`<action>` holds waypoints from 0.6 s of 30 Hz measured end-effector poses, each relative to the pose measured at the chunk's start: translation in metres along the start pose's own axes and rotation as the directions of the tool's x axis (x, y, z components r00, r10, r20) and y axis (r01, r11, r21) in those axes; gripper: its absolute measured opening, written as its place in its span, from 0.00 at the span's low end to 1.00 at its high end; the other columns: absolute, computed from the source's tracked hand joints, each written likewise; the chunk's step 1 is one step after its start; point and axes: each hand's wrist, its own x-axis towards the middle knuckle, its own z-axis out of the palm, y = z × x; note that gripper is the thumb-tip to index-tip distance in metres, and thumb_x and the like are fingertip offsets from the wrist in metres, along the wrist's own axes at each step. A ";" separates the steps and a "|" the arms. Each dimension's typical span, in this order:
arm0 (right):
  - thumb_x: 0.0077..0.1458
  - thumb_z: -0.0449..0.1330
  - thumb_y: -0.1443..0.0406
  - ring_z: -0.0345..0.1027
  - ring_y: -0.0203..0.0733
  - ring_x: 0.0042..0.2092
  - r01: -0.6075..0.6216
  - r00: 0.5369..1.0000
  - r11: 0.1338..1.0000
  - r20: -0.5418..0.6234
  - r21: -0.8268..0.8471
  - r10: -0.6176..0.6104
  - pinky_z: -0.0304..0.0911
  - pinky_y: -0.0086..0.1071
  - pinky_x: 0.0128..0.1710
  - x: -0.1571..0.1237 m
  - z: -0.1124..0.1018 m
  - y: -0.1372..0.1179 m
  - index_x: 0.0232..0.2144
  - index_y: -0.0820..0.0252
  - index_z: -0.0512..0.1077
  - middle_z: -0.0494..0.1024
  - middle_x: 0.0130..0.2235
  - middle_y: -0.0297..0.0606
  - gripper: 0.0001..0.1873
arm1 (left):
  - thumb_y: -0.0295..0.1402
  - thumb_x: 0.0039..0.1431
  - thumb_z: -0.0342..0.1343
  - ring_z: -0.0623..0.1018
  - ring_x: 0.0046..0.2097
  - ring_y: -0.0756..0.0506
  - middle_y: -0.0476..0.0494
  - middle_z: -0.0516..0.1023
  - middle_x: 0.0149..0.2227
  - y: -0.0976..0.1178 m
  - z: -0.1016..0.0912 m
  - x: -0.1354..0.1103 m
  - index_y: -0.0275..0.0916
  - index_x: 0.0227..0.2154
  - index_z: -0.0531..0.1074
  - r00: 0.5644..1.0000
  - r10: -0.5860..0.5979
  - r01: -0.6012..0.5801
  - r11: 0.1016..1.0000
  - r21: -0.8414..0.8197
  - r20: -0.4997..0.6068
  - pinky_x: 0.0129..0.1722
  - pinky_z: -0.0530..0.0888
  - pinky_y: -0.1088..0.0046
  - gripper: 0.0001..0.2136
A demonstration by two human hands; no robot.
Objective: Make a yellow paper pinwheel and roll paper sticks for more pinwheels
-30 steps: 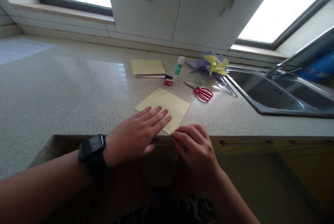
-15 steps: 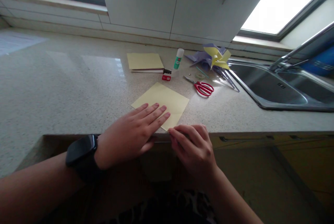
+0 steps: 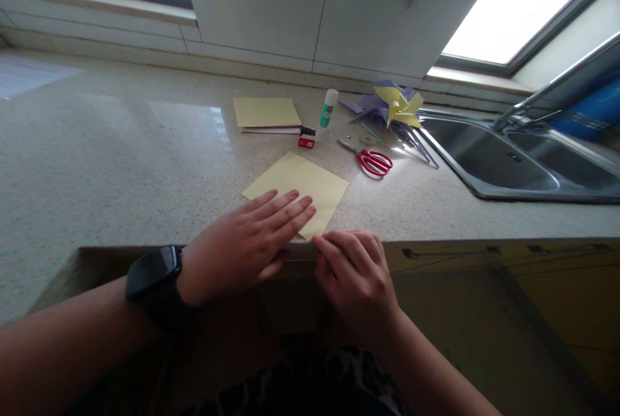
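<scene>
A pale yellow square sheet of paper (image 3: 310, 174) lies on the counter with one corner pointing at the front edge. My left hand (image 3: 252, 241) rests on its near left part, fingers stretched out flat and covering some of it. At the near corner, my right hand (image 3: 358, 267) pinches the paper between thumb and index finger; the other fingers are curled. Just beyond the sheet are red-handled scissors (image 3: 372, 161) and a small red box (image 3: 307, 137).
Farther back are a stack of yellow paper (image 3: 267, 112), a glue stick (image 3: 328, 108), a roll of clear tape (image 3: 368, 140) and yellow and purple pinwheels (image 3: 398, 106). A steel sink (image 3: 484, 191) is set into the counter (image 3: 159, 170) at right.
The view has shifted slightly, so the things on the counter appear a little farther left and up. Both hands keep nearly the same places on the paper.
</scene>
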 end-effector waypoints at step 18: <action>0.59 0.61 0.72 0.65 0.49 0.44 0.008 0.998 0.988 0.062 -0.156 0.001 0.64 0.46 0.46 0.001 -0.001 -0.007 0.58 0.65 0.70 0.78 0.44 0.44 0.24 | 0.28 0.63 0.55 0.55 0.72 0.37 0.37 0.54 0.72 0.003 0.001 0.001 0.38 0.70 0.52 1.000 0.006 -0.006 1.000 -0.014 0.012 0.71 0.53 0.56 0.34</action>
